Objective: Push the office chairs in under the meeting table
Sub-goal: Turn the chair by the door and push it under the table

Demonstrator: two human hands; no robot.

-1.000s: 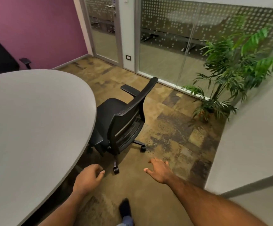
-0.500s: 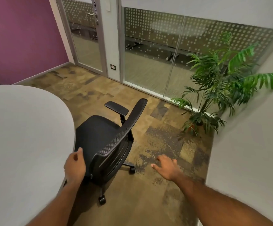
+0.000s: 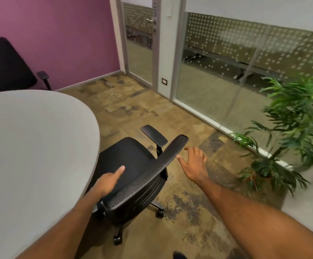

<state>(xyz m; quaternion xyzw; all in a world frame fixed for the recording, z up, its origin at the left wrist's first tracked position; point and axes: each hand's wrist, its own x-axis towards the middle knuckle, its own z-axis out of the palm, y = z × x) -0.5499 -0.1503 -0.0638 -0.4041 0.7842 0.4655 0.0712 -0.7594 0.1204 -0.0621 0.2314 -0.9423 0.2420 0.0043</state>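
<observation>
A black mesh office chair (image 3: 129, 157) stands on castors at the rounded end of the grey meeting table (image 3: 30, 146). Its seat front reaches just under the table edge, and its backrest is towards me. My left hand (image 3: 108, 181) holds the left end of the backrest from the seat side, thumb out, fingers hidden behind the rim. My right hand (image 3: 194, 165) is spread open beside the right end of the backrest top, its thumb almost touching the rim. A second black chair (image 3: 6, 66) stands at the table's far side by the purple wall.
A potted palm (image 3: 292, 128) stands on the right against the glass partition (image 3: 226, 81). A glass door (image 3: 139, 53) is straight ahead. A pale wall (image 3: 312, 202) closes in at the near right. Patterned carpet (image 3: 180, 212) lies between chair, plant and door.
I have stepped closer to the chair. My left hand went from the backrest's side edge onto its seat side. My right hand rose from low beside the chair to the backrest top.
</observation>
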